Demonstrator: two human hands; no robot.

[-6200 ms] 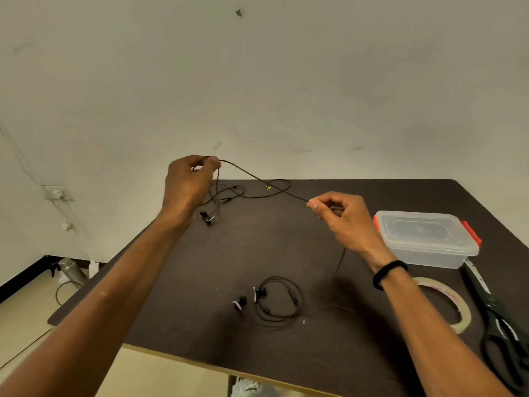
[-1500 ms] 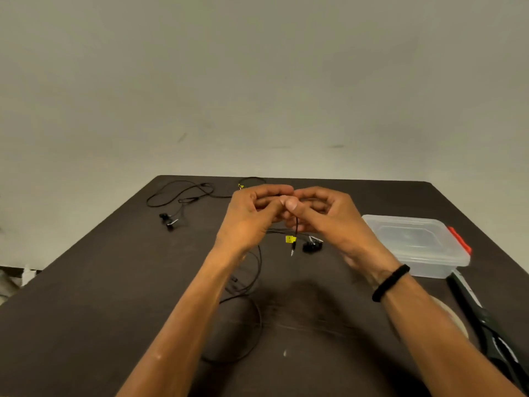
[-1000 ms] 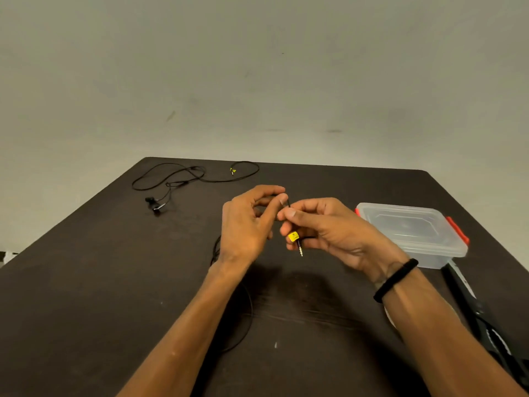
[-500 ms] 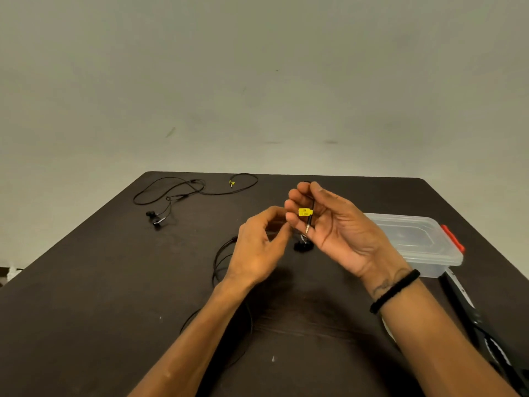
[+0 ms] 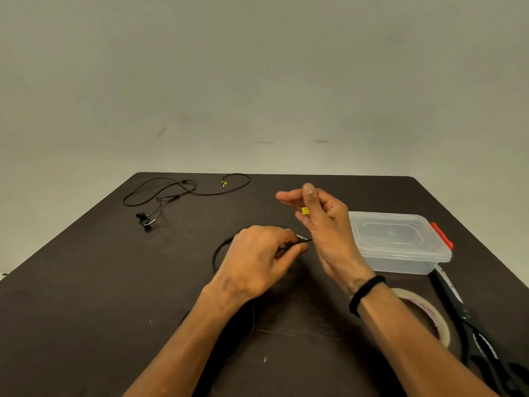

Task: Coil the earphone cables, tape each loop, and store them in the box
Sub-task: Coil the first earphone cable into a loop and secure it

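My right hand (image 5: pixel 323 224) stands upright over the middle of the dark table (image 5: pixel 86 282), its thumb pinning the yellow-tagged plug (image 5: pixel 305 211) of a black earphone cable (image 5: pixel 219 250) against its fingers. My left hand (image 5: pixel 257 262) is just left of it with fingers curled, pinching the same cable beside the right palm. A loop of that cable arcs out left of my left hand; the rest is hidden under my arms. A second black earphone (image 5: pixel 171 193) lies uncoiled at the far left. The clear plastic box (image 5: pixel 400 245) with red clips stands lidded at the right.
A roll of clear tape (image 5: pixel 430 316) lies flat by my right forearm. Black scissors (image 5: pixel 469 322) lie along the right edge, in front of the box. A plain wall rises behind the table's far edge.
My right hand has turned more upright with the plug still in it. My left hand has dropped lower and drawn the cable toward the base of the right palm.
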